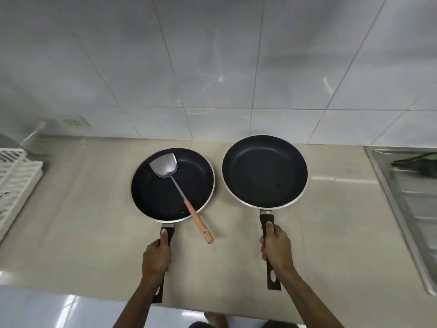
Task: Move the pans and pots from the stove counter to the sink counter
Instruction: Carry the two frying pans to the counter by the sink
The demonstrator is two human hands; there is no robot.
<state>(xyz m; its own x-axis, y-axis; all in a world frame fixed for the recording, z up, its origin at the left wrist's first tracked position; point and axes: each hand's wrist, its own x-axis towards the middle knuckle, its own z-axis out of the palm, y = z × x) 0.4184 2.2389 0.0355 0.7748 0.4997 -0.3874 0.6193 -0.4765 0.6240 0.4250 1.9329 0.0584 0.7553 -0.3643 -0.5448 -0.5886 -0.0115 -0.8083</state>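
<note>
Two black frying pans with pale rims are side by side over the beige counter. My left hand grips the dark handle of the left pan, which carries a steel spatula with a wooden handle that sticks out over the pan's near rim. My right hand grips the dark handle of the right pan, which holds nothing. I cannot tell whether the pans rest on the counter or hover just above it.
A steel sink with a ribbed drainboard lies at the right, with a dark green object at its far end. A white dish rack stands at the left edge. A tiled wall with a socket rises behind.
</note>
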